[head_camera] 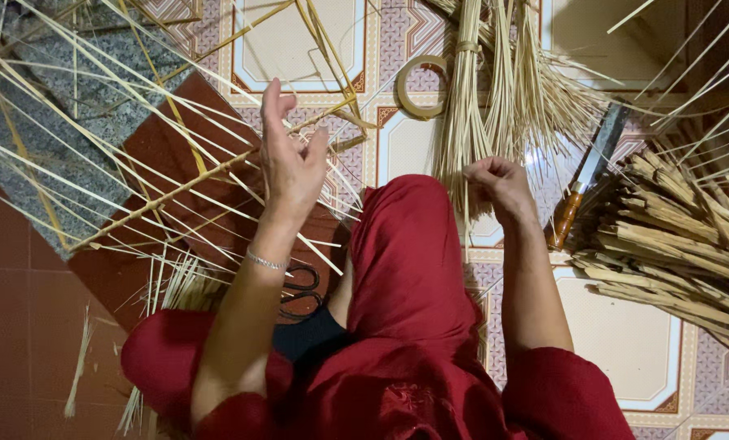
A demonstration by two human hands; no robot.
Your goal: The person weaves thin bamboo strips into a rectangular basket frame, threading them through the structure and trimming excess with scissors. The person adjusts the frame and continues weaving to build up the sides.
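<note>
Sitting on a patterned tiled floor [625,342] in red clothing, the person works with both hands well apart. The left hand [292,159] is raised with fingers spread and loosely curled, touching thin pale bamboo strips [177,187] that fan out across a loose lattice frame; whether any one strip is actually pinched I cannot tell. The right hand [501,186] is closed around the lower ends of a tied bundle of thin strips [462,106] standing just beyond the knee. As far as can be judged, the weaving is at an early stage: the lattice shows only a few crossing ribs with wide gaps and many free ends, while plenty of stock is unused. A heap of coarser split bamboo [674,244] lies to the right, with a knife [586,175] (wooden handle, blade pointing away) resting beside it. A coil of flat strip [420,85] sits on the floor near the bundle, and dark scissors [303,289] lie by the left forearm, untouched.
</note>
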